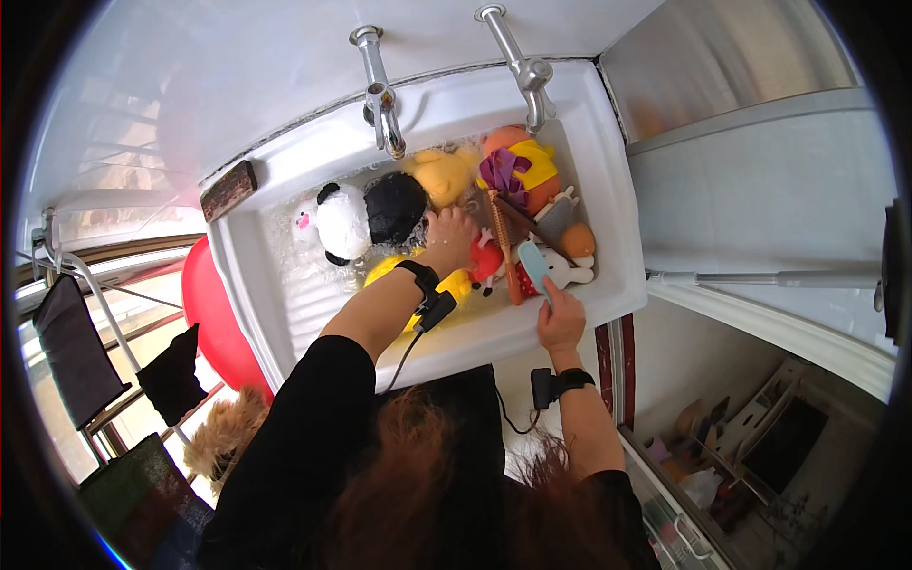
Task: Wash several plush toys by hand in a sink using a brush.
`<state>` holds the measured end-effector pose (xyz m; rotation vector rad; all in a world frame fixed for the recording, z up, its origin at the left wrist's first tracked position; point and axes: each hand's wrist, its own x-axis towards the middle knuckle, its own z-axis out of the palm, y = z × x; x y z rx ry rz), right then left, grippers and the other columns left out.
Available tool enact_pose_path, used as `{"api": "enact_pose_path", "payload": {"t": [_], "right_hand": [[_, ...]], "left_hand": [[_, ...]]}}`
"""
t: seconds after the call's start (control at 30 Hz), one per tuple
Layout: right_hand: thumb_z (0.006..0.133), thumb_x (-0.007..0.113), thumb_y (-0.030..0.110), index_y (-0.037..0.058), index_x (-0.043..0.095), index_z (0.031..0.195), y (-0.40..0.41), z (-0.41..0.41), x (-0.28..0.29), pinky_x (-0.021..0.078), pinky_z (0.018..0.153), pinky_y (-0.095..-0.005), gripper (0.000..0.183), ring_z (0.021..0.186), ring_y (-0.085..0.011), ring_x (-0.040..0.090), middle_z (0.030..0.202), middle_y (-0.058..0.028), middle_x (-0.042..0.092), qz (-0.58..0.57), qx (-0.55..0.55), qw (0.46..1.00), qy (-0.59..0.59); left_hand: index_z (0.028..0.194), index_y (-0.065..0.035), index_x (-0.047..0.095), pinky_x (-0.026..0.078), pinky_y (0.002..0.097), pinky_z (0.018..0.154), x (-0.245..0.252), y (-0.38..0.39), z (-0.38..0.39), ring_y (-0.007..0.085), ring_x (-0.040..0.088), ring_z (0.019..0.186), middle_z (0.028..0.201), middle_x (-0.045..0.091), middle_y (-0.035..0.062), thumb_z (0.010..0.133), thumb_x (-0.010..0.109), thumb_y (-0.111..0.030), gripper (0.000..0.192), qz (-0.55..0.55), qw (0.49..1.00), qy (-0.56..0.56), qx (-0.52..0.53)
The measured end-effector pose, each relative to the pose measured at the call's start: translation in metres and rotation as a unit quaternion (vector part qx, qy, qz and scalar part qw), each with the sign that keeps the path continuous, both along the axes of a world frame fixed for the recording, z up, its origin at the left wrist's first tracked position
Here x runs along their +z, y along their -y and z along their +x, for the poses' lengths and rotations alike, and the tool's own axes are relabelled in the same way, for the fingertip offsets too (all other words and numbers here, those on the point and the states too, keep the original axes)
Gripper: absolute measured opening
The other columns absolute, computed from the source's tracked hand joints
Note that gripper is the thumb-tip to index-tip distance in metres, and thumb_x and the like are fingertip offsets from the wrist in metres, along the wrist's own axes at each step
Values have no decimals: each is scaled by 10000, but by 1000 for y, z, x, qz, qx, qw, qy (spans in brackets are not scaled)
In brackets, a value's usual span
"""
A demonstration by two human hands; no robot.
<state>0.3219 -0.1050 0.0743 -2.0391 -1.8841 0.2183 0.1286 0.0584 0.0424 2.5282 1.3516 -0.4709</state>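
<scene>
Several plush toys lie in water in a white sink (627,235). My left hand (450,231) reaches among them, its fingers near the black part of a black-and-white plush toy (344,222); whether it grips anything is hidden. My right hand (561,318) holds a light-blue handled brush (533,262) by its handle over a white plush rabbit (563,271). A wooden brush (501,239) leans beside a red plush toy (486,258). Under my left forearm is a yellow plush (385,269). Towards the back lie a pale-yellow plush (440,177) and an orange plush in yellow clothing (538,165).
Two metal taps (380,96) (531,75) jut over the sink's back. A dark block (229,191) sits on its back left corner. A red basin (214,313) stands outside the left wall, near black cloths (171,374) on a rack. A cable hangs from each wrist device.
</scene>
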Motion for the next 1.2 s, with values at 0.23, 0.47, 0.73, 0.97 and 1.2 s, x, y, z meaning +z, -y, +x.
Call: {"api": "enact_pose_path", "payload": {"t": [0.23, 0.47, 0.73, 0.97, 1.2], "right_hand": [[679, 549, 62, 135, 553, 1135, -3, -1, 4, 405, 641, -381, 462, 691, -266, 527, 752, -73, 547, -7, -2, 1000, -7], [678, 549, 55, 138, 559, 1128, 0, 1, 1, 401, 638, -372, 458, 691, -258, 527, 767, -64, 555, -11, -4, 1000, -12], [677, 547, 59, 135, 560, 1127, -3, -1, 1, 394, 621, -379, 456, 677, -261, 520, 751, -66, 547, -9, 5, 1000, -15], [670, 542, 57, 132, 565, 1120, -4, 1, 2, 393, 613, -381, 456, 670, -267, 520, 750, -70, 552, 12, 3, 999, -33], [673, 545, 57, 133, 571, 1120, -2, 1, 1, 395, 609, -372, 453, 664, -258, 519, 755, -67, 557, -12, 8, 1000, -26]], "left_hand": [[1152, -156, 522, 417, 407, 838, -46, 25, -23, 249, 463, 1084, 1134, 509, 85, 714, 636, -427, 527, -113, 990, -68, -58], [1033, -117, 564, 469, 390, 801, 2, -9, -19, 267, 493, 1094, 1143, 523, 91, 739, 609, -355, 381, -302, 952, -3, -50], [1248, -169, 434, 423, 371, 866, -32, -60, -12, 341, 435, 1098, 1267, 391, 211, 766, 574, -251, 508, 193, 960, 151, 132], [1386, -315, 164, 426, 437, 875, -50, -45, 13, 371, 474, 1104, 1300, 334, 267, 832, 475, -129, 662, -84, 977, 34, 191], [1296, -150, 311, 444, 408, 852, -88, -46, 5, 367, 551, 997, 1203, 463, 241, 788, 562, -104, 569, -137, 909, 238, 315]]}}
